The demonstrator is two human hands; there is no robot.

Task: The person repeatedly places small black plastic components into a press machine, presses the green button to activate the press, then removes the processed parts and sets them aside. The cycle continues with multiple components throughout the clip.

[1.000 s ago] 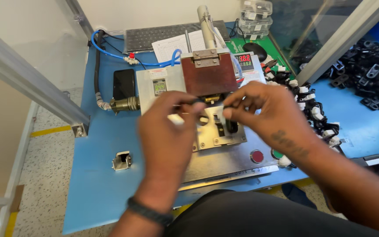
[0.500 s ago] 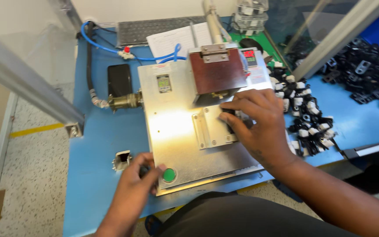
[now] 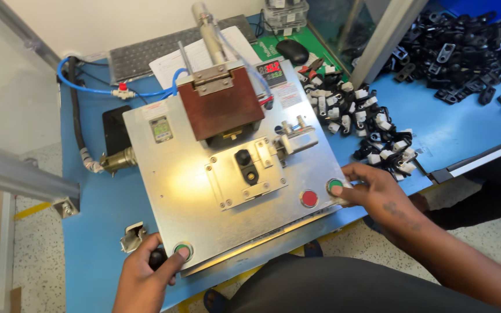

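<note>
A metal press machine (image 3: 192, 191) sits on the blue table (image 3: 97, 208), with a brown block head (image 3: 221, 107) above a small fixture plate (image 3: 247, 177) that holds a black part (image 3: 246, 165). My left hand (image 3: 146, 278) grips the machine's front left corner, thumb on the left green button (image 3: 182, 251). My right hand (image 3: 372, 194) rests at the front right corner, thumb on the right green button (image 3: 336, 186). A red button (image 3: 309, 198) lies between them, nearer the right hand.
A heap of black and white clips (image 3: 355, 116) lies right of the machine; a pile of black parts (image 3: 465, 46) sits beyond an aluminium post (image 3: 384, 40). A keyboard (image 3: 146, 52), paper, mouse (image 3: 292, 51) and blue air hose (image 3: 88, 87) are behind. A small metal bracket (image 3: 133, 236) lies at front left.
My right hand has left the fixture plate and moved to the right green button. My left hand stays at the front left corner, its thumb now on the left green button.
</note>
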